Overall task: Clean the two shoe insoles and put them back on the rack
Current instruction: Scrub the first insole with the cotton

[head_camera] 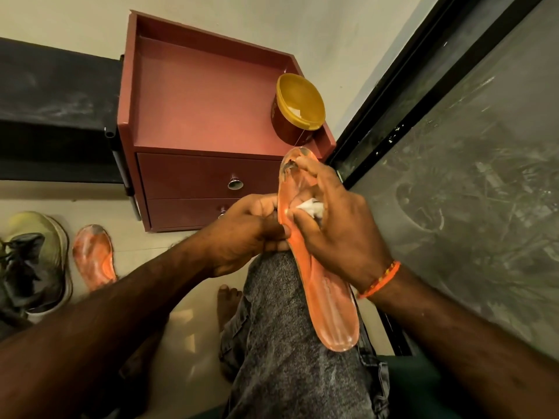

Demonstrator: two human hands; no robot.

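Note:
An orange insole (328, 300) rests lengthwise on my raised knee, its grey-stained toe end pointing away from me. My left hand (245, 234) grips its left edge near the middle. My right hand (335, 228) presses a crumpled white wipe (310, 207) against the insole's upper half. A second orange insole (95, 257), worn and greyish at the toe, lies on the floor at the left. The black rack (57, 116) stands at the upper left.
A red two-drawer cabinet (193, 116) stands ahead with a yellow-lidded tub (299, 107) on its right corner. A pale sneaker with dark laces (36, 261) sits on the floor at the far left. A black-framed grey panel (469, 161) fills the right side.

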